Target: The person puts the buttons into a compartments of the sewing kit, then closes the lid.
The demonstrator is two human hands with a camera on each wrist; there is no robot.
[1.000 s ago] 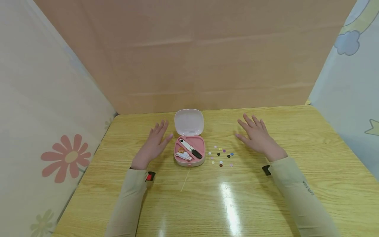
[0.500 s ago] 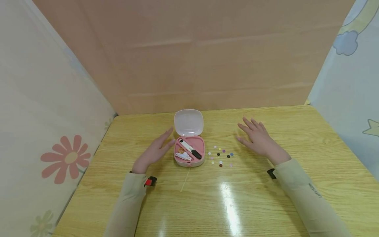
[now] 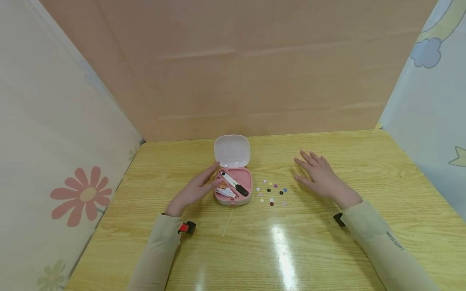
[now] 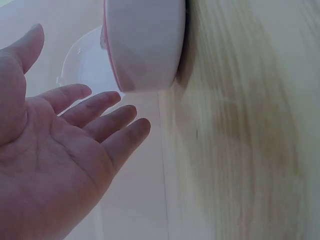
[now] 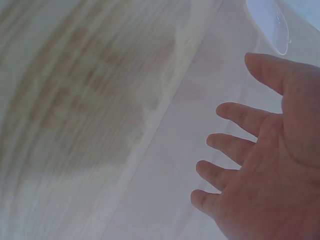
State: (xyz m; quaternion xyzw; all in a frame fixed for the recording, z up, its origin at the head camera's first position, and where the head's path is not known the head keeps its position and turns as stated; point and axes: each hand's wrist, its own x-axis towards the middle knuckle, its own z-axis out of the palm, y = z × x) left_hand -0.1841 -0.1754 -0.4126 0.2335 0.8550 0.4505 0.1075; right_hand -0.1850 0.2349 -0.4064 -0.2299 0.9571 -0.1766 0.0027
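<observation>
A small pink case (image 3: pixel 233 190) lies open mid-table, its pale lid (image 3: pixel 232 150) raised behind it. Inside are a white-and-black tool (image 3: pixel 235 184) and a few small bits. My left hand (image 3: pixel 198 186) is open, fingers straight, right at the case's left edge; whether it touches is unclear. The left wrist view shows the palm (image 4: pixel 65 150) beside the case's side wall (image 4: pixel 145 45). Several small coloured buttons (image 3: pixel 271 193) lie scattered right of the case. My right hand (image 3: pixel 320 176) hovers flat and open to the right of the buttons, holding nothing.
The wooden table (image 3: pixel 276 242) is walled by a cardboard panel (image 3: pixel 240 68) at the back and fabric screens on both sides. A thin pale thread (image 3: pixel 227 221) trails from the case toward the front edge.
My left hand has moved right, from a palm's width away up to the case's left edge. My right hand has drawn back slightly toward me.
</observation>
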